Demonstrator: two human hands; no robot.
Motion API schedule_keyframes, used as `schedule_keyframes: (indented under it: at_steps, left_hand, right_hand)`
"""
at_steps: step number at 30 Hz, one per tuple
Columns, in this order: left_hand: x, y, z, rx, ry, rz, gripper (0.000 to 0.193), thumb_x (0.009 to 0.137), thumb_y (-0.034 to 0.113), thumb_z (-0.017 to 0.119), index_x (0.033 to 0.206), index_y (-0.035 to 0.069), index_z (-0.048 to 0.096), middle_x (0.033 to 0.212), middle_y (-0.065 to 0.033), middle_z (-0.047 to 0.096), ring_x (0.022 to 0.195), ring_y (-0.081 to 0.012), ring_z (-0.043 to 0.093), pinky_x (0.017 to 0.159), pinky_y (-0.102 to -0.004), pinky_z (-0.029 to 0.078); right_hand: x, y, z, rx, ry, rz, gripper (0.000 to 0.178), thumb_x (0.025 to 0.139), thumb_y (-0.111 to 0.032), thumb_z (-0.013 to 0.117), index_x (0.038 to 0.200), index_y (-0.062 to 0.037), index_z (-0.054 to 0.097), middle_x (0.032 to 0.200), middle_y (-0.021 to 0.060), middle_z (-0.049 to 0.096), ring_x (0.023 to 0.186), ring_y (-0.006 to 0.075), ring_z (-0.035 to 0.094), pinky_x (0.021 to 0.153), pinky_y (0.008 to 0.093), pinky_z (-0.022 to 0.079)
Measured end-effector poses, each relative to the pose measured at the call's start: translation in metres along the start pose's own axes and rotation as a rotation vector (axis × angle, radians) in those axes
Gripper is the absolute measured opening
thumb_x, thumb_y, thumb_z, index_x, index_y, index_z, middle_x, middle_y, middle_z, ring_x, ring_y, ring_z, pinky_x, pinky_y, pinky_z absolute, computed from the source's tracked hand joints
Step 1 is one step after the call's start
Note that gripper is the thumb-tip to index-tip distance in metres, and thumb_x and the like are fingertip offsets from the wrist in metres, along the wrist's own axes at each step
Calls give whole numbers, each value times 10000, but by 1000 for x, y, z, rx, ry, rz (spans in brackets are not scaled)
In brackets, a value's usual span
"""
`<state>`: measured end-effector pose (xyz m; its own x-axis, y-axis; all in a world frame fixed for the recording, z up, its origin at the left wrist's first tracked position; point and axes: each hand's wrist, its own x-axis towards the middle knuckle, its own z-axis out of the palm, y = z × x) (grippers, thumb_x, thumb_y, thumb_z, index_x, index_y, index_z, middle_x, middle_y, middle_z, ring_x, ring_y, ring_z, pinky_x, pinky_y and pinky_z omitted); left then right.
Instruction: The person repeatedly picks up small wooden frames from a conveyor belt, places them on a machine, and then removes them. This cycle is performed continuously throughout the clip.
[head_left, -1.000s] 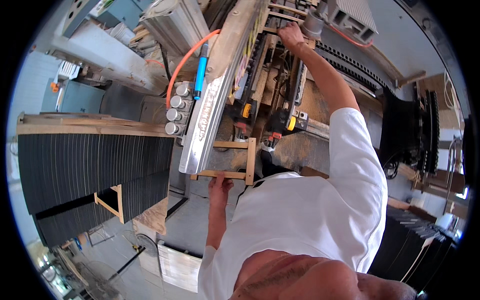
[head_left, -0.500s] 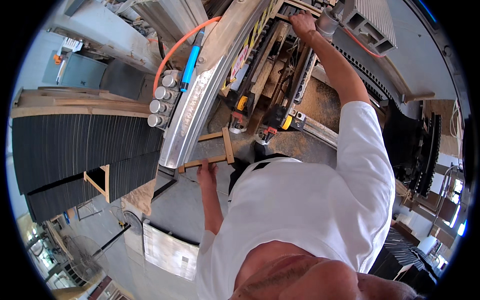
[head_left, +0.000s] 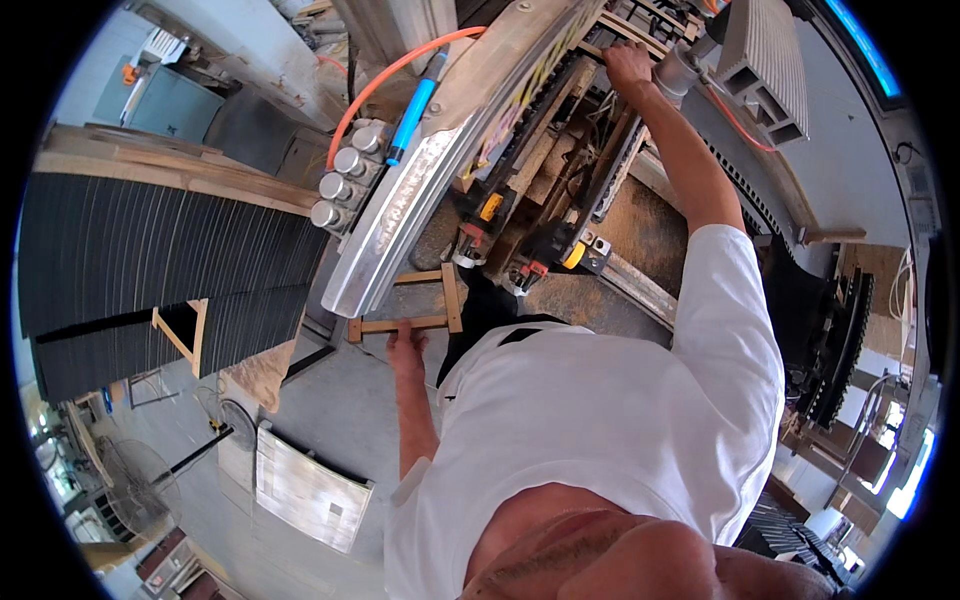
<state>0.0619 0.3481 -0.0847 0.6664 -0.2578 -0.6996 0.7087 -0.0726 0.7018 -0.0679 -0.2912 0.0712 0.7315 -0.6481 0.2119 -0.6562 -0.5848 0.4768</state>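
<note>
Low at my left side, my left hand [head_left: 406,352] is closed on one bar of a small rectangular wooden frame [head_left: 452,300]. The frame hangs beside the near end of a long machine, and part of it is hidden behind a metal beam. My right arm stretches far forward over the machine's rails [head_left: 540,165]. At their far end my right hand [head_left: 628,68] is closed, knuckles up, next to wooden strips [head_left: 634,36]. What its fingers grip is hidden under the hand.
A thick metal beam [head_left: 385,215] with an orange hose [head_left: 375,80] and a blue cylinder [head_left: 417,110] runs along my left. Dark stacked strips [head_left: 150,250] stand further left. Sawdust [head_left: 645,225] lies by the rails. A floor fan [head_left: 237,425] stands behind left.
The view has shifted a little, so the machine and beam sit further right. Both hands keep their places, the left with the wooden frame, the right at the rails' far end.
</note>
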Motion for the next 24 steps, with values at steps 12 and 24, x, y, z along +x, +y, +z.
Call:
schedule_keyframes:
  at_steps: [12, 24]
  left_hand:
    - [-70, 85, -55, 255, -13, 528, 278, 928, 239, 625, 1033, -18, 645, 875, -33, 643, 753, -99, 597, 655, -282, 514]
    - [-96, 315, -249, 46, 372, 980, 308, 940, 206, 607, 1157, -13, 607, 807, -6, 644, 679, -87, 576, 598, -246, 470]
  right_hand:
    - [16, -7, -5, 154, -185, 105, 201, 850, -162, 553, 981, -95, 689, 1007, 161, 687, 954, 351, 664, 748, 462, 536]
    - [-152, -130, -251, 1043, 569, 187, 228, 910, -145, 633, 1106, -37, 679, 1045, 111, 693, 902, 168, 651, 729, 311, 509]
